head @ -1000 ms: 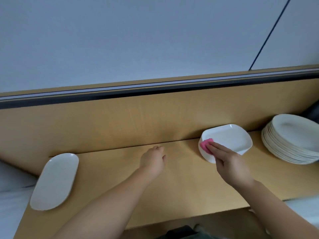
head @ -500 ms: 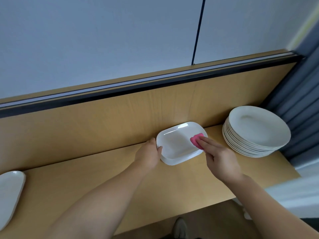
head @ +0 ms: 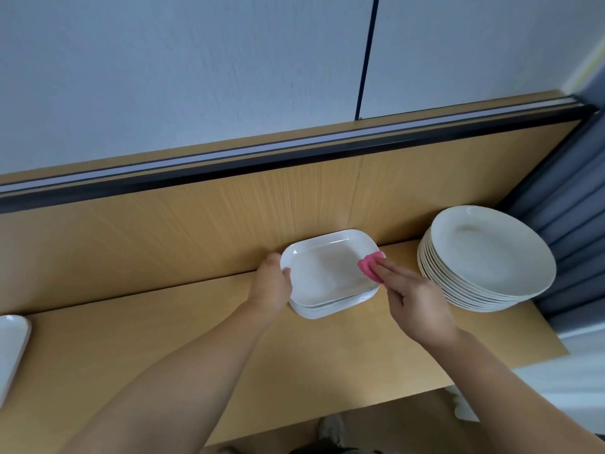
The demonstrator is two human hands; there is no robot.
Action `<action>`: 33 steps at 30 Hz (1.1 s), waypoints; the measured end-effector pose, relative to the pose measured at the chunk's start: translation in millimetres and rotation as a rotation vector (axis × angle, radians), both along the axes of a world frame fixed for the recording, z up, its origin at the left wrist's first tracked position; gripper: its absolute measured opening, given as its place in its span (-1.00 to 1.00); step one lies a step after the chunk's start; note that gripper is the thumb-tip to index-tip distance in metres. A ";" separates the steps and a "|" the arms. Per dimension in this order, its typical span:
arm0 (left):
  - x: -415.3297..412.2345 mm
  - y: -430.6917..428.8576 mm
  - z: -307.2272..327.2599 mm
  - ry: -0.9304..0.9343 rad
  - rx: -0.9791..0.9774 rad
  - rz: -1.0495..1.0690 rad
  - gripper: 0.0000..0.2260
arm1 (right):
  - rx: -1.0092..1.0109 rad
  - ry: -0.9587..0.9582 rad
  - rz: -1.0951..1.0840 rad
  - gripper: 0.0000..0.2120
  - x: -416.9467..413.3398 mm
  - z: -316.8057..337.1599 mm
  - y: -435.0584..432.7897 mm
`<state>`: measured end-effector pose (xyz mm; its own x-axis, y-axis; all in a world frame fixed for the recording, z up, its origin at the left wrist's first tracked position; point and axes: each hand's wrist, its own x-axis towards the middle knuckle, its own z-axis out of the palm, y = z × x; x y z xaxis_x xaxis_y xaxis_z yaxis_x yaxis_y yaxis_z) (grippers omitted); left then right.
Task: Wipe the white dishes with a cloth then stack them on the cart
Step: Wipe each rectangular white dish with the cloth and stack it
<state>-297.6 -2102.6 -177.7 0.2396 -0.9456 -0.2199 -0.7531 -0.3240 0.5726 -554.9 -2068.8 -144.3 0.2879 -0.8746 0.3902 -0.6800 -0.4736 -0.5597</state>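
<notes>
A small stack of white rectangular dishes [head: 324,273] sits on the wooden counter [head: 229,342] against the back panel. My left hand [head: 270,285] grips the left rim of the top dish, thumb over the edge. My right hand [head: 412,303] presses a pink cloth [head: 370,265] onto the right rim of that dish with straight fingers. The inside of the top dish looks bare and shiny.
A tall stack of round white plates [head: 491,257] stands just right of the dishes, near a grey curtain [head: 569,231]. Another white dish [head: 9,348] lies at the far left edge. An upright wooden panel [head: 163,231] closes the back.
My left hand moved from the bare counter to the dish's left rim and took hold. My right hand slid the pink cloth from the left side of the dish to the right rim.
</notes>
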 end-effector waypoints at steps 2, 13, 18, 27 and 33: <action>0.1 -0.7 3.0 0.070 -0.006 0.020 -0.91 | -0.008 0.000 0.010 -0.38 -0.9 1.7 -4.4; 57.9 45.8 11.5 0.222 -0.138 0.110 -0.87 | -0.042 0.010 0.100 -0.46 35.9 13.7 -12.6; 114.7 94.3 5.8 0.242 -0.139 0.215 -0.79 | -0.067 0.009 0.165 -0.40 86.4 14.9 -4.3; 186.6 149.3 -23.5 0.194 -0.045 0.291 -0.73 | -0.060 0.010 0.209 -0.36 178.5 2.4 33.3; 209.7 149.6 -42.1 0.184 0.001 0.260 -0.73 | -0.064 0.032 0.203 -0.46 206.7 -4.0 50.7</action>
<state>-87.9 -1953.0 -219.8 0.4290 -0.8578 -0.2830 -0.5287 -0.4924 0.6913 -348.2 -2018.2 -148.3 0.4691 -0.7709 0.4309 -0.5840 -0.6367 -0.5035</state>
